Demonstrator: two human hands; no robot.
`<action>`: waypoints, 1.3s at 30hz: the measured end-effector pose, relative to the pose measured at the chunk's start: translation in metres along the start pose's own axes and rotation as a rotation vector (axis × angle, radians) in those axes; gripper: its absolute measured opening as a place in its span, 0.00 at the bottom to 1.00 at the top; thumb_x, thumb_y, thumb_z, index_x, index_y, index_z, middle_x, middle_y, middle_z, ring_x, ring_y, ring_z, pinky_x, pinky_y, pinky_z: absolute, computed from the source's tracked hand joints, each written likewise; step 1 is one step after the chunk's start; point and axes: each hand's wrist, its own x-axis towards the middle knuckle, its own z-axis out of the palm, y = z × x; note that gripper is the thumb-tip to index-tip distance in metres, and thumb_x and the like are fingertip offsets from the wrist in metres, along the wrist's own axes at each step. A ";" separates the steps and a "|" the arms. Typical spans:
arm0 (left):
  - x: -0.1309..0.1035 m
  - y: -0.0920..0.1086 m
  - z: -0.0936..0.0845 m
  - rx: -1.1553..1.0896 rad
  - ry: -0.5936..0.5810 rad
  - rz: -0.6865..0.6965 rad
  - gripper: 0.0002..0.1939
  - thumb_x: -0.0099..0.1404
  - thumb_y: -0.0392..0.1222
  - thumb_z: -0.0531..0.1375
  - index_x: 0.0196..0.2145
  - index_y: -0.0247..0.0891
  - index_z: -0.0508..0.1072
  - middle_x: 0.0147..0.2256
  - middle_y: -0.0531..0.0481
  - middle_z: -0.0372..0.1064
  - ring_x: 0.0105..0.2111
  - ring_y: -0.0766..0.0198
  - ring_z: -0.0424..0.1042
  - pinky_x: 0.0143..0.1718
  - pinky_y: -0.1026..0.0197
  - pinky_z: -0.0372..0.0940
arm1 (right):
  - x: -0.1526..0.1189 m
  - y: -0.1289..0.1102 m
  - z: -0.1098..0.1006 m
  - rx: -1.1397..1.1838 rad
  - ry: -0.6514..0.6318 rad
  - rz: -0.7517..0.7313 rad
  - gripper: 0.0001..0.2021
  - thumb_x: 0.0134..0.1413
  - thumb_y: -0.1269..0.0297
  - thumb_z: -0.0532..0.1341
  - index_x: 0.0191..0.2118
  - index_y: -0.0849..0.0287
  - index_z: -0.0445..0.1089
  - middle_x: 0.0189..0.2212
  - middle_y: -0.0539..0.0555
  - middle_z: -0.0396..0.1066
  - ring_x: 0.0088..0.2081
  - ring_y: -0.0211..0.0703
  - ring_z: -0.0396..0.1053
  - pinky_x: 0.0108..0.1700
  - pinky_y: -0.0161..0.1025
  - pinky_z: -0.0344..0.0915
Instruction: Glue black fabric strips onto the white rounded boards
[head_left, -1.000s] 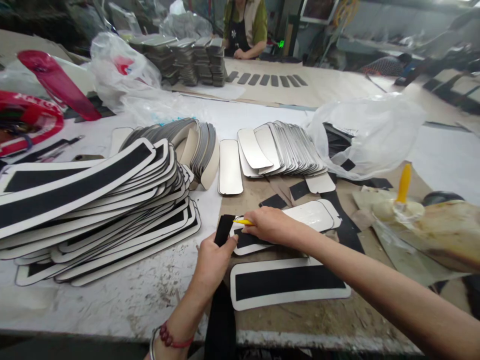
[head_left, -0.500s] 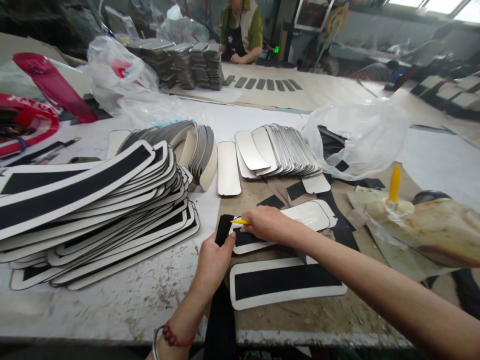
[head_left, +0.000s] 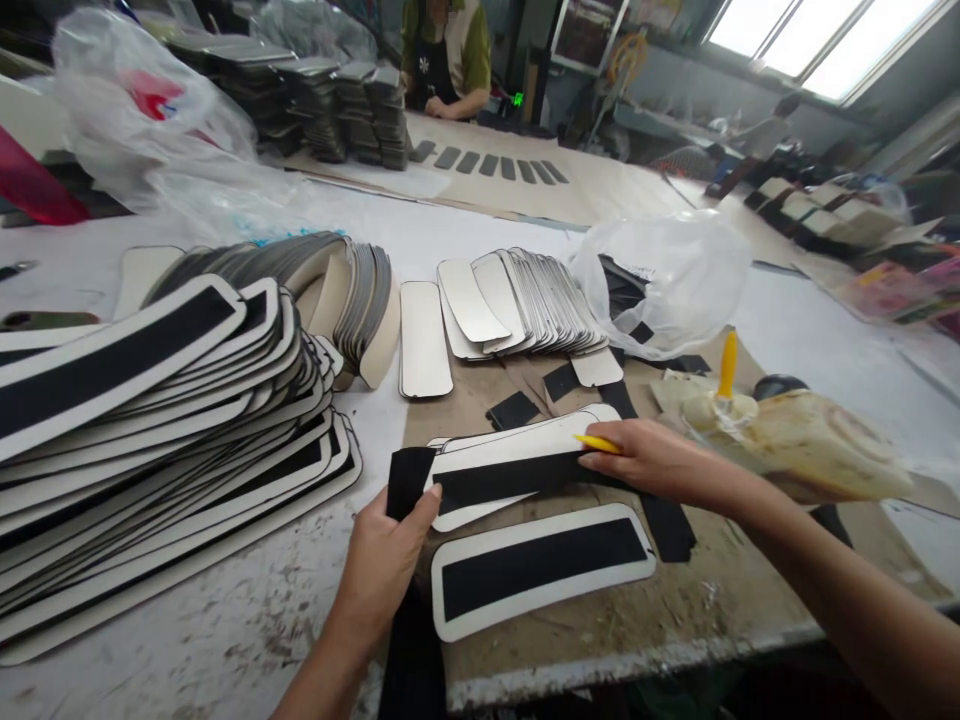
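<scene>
My left hand [head_left: 394, 545] pinches a long black strip [head_left: 411, 625] at the left end of a white panel [head_left: 510, 442]. The strip hangs down over the table's front edge, and a black band runs across the panel. At the panel's right end, my right hand [head_left: 641, 455] is closed around a yellow tool [head_left: 598, 444], its pointed end showing past the fingers. Just in front lies another white panel with a black centre [head_left: 544, 568], flat on the brown sheet [head_left: 540, 650].
Black-and-white panels [head_left: 172, 420] are piled at the left. Curved pieces [head_left: 367, 310] and white plates [head_left: 525, 300] stand behind. On the right are a plastic bag [head_left: 675, 280] and a glue container with a yellow handle [head_left: 726, 365]. A person [head_left: 446, 60] stands across the table.
My right hand has moved right, from beside my left hand to the panel's far end. The black band now stretches across the panel. The view has shifted, so things appear further left.
</scene>
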 end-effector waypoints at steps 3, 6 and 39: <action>0.001 -0.004 -0.002 0.040 0.011 -0.002 0.19 0.50 0.55 0.64 0.24 0.35 0.67 0.15 0.57 0.59 0.17 0.69 0.57 0.17 0.68 0.53 | -0.004 0.021 0.008 0.079 0.043 0.089 0.12 0.58 0.58 0.51 0.29 0.59 0.64 0.27 0.52 0.69 0.28 0.39 0.66 0.31 0.33 0.55; 0.004 -0.010 -0.004 0.063 0.016 0.004 0.21 0.50 0.57 0.64 0.20 0.36 0.63 0.15 0.58 0.57 0.17 0.70 0.56 0.17 0.67 0.51 | 0.004 0.021 0.017 0.039 0.113 0.203 0.12 0.57 0.55 0.52 0.33 0.58 0.66 0.31 0.54 0.71 0.32 0.43 0.68 0.32 0.34 0.56; 0.000 -0.005 -0.002 -0.219 0.110 -0.216 0.22 0.37 0.49 0.72 0.20 0.35 0.65 0.14 0.59 0.60 0.14 0.71 0.58 0.14 0.68 0.55 | 0.013 0.017 0.025 -0.145 0.238 0.418 0.17 0.58 0.49 0.52 0.41 0.60 0.63 0.32 0.59 0.72 0.35 0.50 0.71 0.32 0.37 0.58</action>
